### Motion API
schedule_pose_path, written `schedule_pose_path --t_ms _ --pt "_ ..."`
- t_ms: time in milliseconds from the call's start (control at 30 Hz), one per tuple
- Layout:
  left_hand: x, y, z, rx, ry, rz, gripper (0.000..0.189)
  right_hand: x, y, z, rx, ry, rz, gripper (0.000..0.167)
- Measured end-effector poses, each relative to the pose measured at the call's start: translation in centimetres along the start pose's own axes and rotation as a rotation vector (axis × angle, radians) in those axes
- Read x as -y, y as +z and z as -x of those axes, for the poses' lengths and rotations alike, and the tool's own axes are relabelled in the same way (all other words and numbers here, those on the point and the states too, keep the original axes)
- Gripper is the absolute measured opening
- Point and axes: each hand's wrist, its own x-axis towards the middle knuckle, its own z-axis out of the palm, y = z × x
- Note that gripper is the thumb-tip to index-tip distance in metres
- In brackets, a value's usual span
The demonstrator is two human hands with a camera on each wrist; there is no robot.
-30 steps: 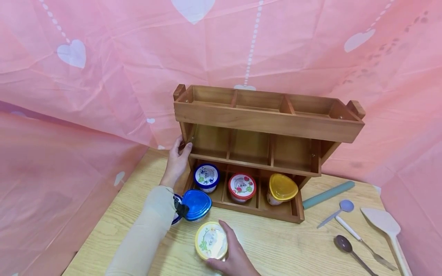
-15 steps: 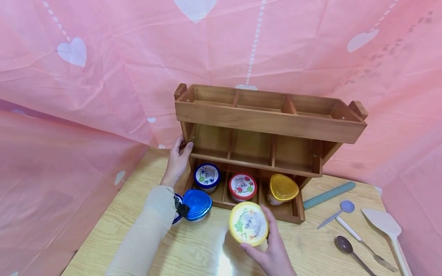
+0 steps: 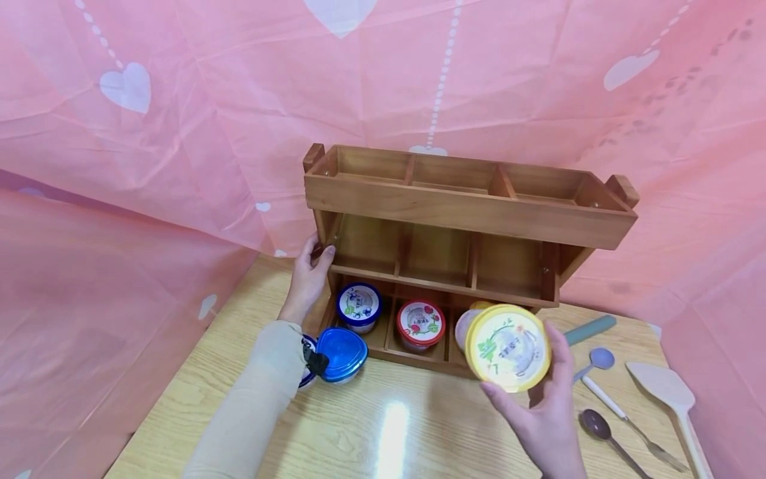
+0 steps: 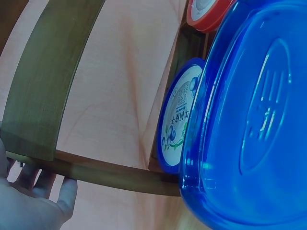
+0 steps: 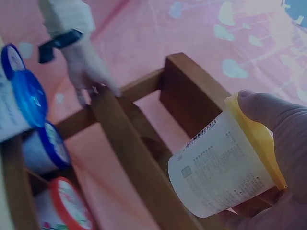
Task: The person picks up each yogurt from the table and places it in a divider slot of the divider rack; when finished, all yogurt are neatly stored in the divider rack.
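Note:
My right hand (image 3: 541,406) grips a white tub with a yellow lid (image 3: 509,349), raised in front of the right bottom compartment of a three-tier wooden rack (image 3: 467,206). In the right wrist view the tub (image 5: 216,167) is tilted, its printed side showing. My left hand (image 3: 308,276) holds the rack's left side at the middle shelf. On the bottom shelf sit a blue-lidded tub (image 3: 359,306) at left and a red-lidded tub (image 3: 421,324) in the middle. Behind the held tub, another yellow-lidded tub is mostly hidden at right.
A tub with a shiny blue lid (image 3: 341,354) stands by my left wrist, another blue-lidded one partly behind the sleeve. At right lie a green stick (image 3: 589,329), a lilac spoon (image 3: 601,358), a fork (image 3: 658,452), a brown spoon (image 3: 595,422) and a pale spatula (image 3: 664,386).
My right hand has lifted the yellow-lidded tub from the table and carried it right and up toward the rack's right bottom compartment. The left hand keeps its place.

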Motion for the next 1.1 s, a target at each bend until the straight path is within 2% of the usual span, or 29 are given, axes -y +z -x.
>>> schedule_pose_path --t_ms 200,300,567,767,833,967,1100 --pt "-0.1 0.0 0.0 -0.002 0.001 -0.005 0.055 0.2 -1.0 -2.8 0.019 -0.199 -0.157 0.11" --pt "-0.1 0.0 0.0 -0.002 0.0 -0.004 0.055 0.0 -1.3 -4.3 0.01 -0.222 -0.208 0.107" --pt "-0.1 0.0 0.1 0.0 0.009 -0.004 0.055 -0.4 -1.8 -7.2 -0.07 -0.077 -0.113 0.104" --pt "2.5 0.1 -1.4 -0.005 0.004 0.009 0.056 -1.1 -2.2 -8.5 -0.088 0.02 -0.015 0.106" --pt "3.2 0.2 -1.8 -0.012 0.012 0.012 0.056 -1.5 -2.3 -8.9 -0.085 0.028 -0.017 0.105" --pt "3.5 0.3 -1.8 -0.028 0.034 0.008 0.057 -2.3 -2.3 -10.0 -0.064 0.023 -0.026 0.102" --pt "3.5 0.3 -1.7 -0.033 0.04 0.003 0.056 -3.0 -2.4 -11.0 -0.04 0.048 0.042 0.101"
